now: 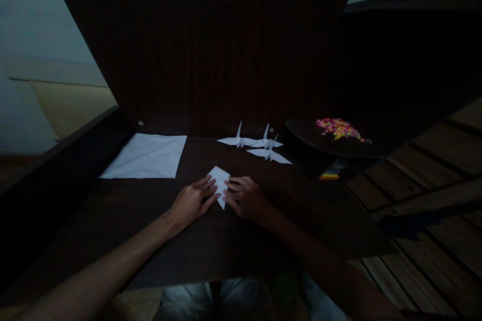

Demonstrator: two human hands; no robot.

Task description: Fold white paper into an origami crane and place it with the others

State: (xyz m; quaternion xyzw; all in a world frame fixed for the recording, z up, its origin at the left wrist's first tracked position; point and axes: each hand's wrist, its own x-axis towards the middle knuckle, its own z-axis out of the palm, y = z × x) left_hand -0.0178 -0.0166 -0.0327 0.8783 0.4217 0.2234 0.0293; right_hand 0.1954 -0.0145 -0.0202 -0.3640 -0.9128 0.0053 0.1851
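A small kite-shaped piece of folded white paper (220, 176) lies on the dark desktop in front of me, its narrow point toward me. On its left side rest the fingers of my left hand (195, 197), spread and lying flat. My right hand (246, 198) touches the paper's right side, fingers stretched out and apart. Both hands press from above, and the fingertips cover parts of the edges. Beyond the paper stand several folded paper cranes, among them one paper crane (239, 141) at the left with wings spread. A creased white paper sheet (146, 156) lies flat to the left.
On a raised side shelf (305, 138) to the right sits a pile of small colourful pieces (339, 128). A dark upright panel (226, 50) closes off the back, and a low side board (60, 153) borders the left. Wooden slats (422, 175) show at right.
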